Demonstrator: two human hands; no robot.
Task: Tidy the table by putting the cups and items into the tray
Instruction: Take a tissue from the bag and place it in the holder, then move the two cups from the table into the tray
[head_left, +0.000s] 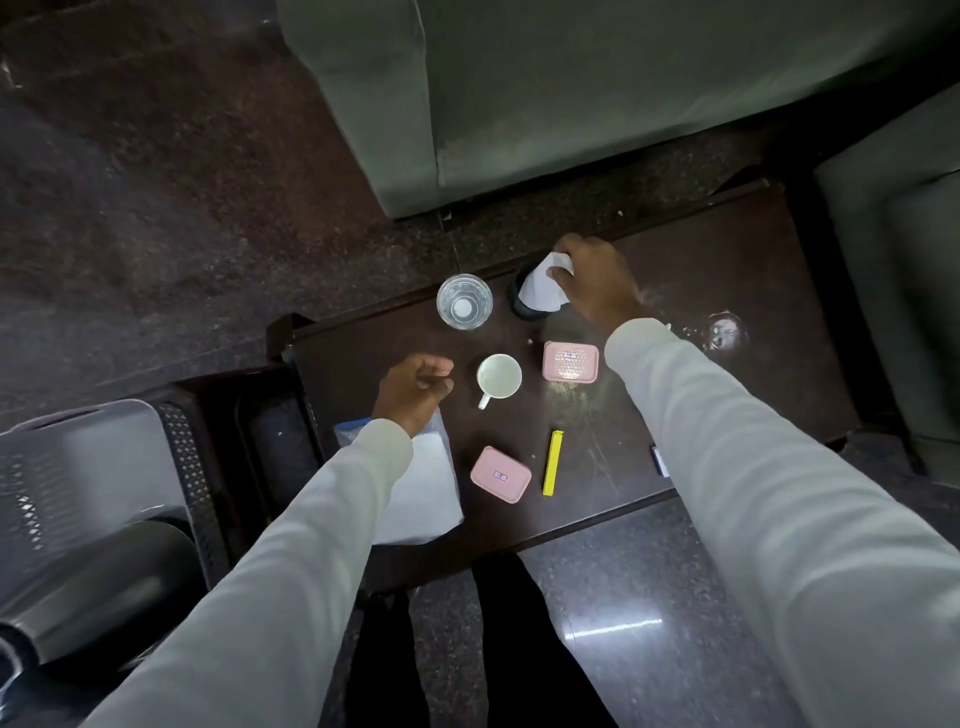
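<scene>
On the dark table (727, 249) my right hand (597, 283) grips a white crumpled tissue (540, 286) that sits over a dark cup (519, 306) at the far edge. A clear glass (464, 301) stands to the left of that cup. My left hand (415, 389) hovers with fingers curled and nothing in it, just left of a white mug (498, 376). Two pink boxes lie on the table, one (570, 362) right of the mug, the other (500, 474) nearer me. A yellow stick (553, 462) lies beside the near box. A dark tray (275, 436) sits left of the table.
A white plastic bag (426, 483) lies under my left forearm. A small dark item (660, 460) shows by my right sleeve. A wet ring mark (724, 332) is on the table's right part. A grey sofa (571, 104) stands beyond; a grey perforated chair (78, 467) is at left.
</scene>
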